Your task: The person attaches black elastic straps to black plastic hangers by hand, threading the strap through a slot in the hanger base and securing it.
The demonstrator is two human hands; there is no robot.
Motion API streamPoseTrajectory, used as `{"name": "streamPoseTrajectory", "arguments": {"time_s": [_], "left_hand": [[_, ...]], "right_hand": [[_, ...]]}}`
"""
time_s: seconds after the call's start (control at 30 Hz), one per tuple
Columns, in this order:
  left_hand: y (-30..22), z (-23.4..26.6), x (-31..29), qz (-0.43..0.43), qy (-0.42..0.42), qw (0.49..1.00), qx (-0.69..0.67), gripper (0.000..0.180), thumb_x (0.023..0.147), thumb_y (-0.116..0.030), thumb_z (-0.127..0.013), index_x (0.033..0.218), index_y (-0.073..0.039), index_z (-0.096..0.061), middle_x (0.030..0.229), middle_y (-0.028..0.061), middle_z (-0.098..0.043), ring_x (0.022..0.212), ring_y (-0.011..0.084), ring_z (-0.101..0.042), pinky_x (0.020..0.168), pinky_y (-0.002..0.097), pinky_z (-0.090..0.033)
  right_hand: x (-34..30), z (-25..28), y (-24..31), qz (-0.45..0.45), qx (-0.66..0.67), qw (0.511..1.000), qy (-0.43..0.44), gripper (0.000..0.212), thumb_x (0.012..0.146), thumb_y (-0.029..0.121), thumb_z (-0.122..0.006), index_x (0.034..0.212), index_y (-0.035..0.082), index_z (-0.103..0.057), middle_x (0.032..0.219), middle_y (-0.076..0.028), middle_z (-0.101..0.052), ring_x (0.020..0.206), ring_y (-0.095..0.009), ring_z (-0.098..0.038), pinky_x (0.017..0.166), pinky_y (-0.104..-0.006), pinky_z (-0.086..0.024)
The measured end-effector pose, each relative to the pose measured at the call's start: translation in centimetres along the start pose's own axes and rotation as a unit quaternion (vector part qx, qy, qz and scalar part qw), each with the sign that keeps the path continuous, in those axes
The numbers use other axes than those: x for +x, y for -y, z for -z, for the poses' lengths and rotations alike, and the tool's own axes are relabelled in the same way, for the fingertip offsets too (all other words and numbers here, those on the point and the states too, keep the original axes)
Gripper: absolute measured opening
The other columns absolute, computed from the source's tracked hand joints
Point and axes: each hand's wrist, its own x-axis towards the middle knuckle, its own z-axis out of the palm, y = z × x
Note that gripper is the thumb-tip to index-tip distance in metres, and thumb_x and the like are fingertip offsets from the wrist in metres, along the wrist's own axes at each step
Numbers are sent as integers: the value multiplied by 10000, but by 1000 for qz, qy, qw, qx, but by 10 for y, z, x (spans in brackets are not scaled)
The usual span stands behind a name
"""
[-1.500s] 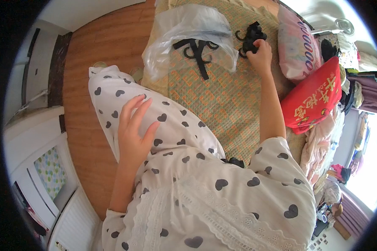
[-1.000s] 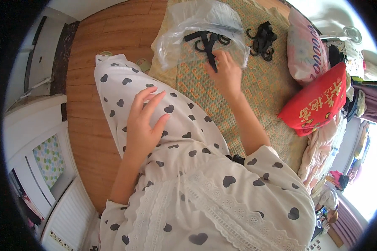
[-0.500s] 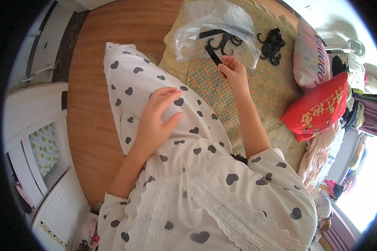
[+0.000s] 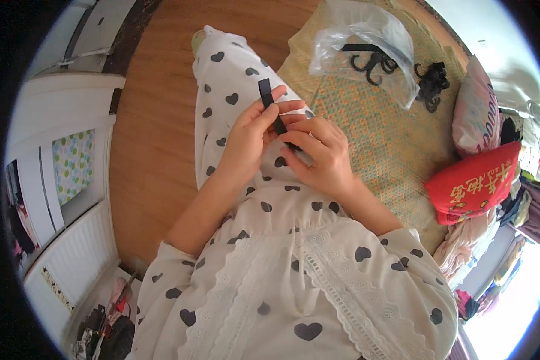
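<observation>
A flat black strip (image 4: pixel 265 89) is held at a slant over my lap. My left hand (image 4: pixel 244 135) pinches it near the middle between thumb and fingers, and its upper end sticks out past them. At the lower end, my right hand (image 4: pixel 325 157) has its fingers closed on the strip and partly hides it. Beyond my hands, a clear plastic bag (image 4: pixel 364 21) lies on the patterned bed cover (image 4: pixel 381 144), with black curved hook-like pieces (image 4: pixel 375 63) inside or under it. A bunch of similar black curved pieces (image 4: pixel 431 89) rests to the right of the bag.
My legs are under a white dress with dark hearts (image 4: pixel 231 99). Along the bed's right side lie a pale pillow (image 4: pixel 475 114), a red cushion (image 4: pixel 475 183) and heaped clothes (image 4: pixel 459 243). Wooden floor (image 4: pixel 153 150) and a white radiator (image 4: pixel 72 270) are on the left.
My right hand has brought the black strip from beside the bag to my lap. My left hand, open before, now grips it too. The view has shifted leftward.
</observation>
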Motion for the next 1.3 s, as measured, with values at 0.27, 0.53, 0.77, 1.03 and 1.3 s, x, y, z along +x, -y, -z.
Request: {"name": "streamPoseTrajectory", "arguments": {"time_s": [0.27, 0.53, 0.77, 1.03, 1.3], "left_hand": [[-12, 8, -11, 61, 38, 997, 27, 395, 965, -173, -399, 1279, 63, -438, 1055, 171, -623, 901, 212, -634, 814, 299, -501], [-11, 2, -17, 30, 45, 993, 106, 270, 972, -140, -387, 1141, 26, -516, 1018, 128, -639, 817, 213, -668, 691, 275, -527], [-15, -2, -23, -107, 34, 948, 297, 281, 959, -95, -400, 1173, 43, -518, 927, 98, -648, 754, 156, -657, 644, 257, -512], [-29, -8, -26, -104, 50, 898, 425, 283, 936, -78, -415, 1169, -20, -563, 737, 47, -629, 557, 98, -545, 545, 237, -440], [-40, 0, -22, 42, 130, 940, 314, 291, 967, -148, -381, 1152, -8, -557, 728, 32, -564, 536, 66, -437, 509, 187, -373]], "right_hand": [[18, -2, -9, -209, 148, 966, -44, 177, 711, 40, -686, 881, 39, -636, 856, -71, -598, 771, -195, -555, 626, -289, -422], [32, -6, -11, -106, 146, 983, -12, 254, 710, -29, -656, 949, 51, -689, 937, -74, -613, 887, -217, -593, 773, -312, -477], [30, -3, -13, -117, 195, 974, -10, 258, 701, 6, -699, 956, 44, -688, 969, -84, -623, 896, -207, -596, 775, -310, -476], [28, 0, -22, -322, 450, 833, -6, 148, 840, 117, -651, 917, -8, -672, 807, -48, -641, 834, -131, -575, 777, -266, -450], [23, -3, -28, -396, 630, 668, -18, 159, 856, 173, -642, 833, 16, -648, 735, -20, -610, 697, -109, -535, 670, -242, -433]]}}
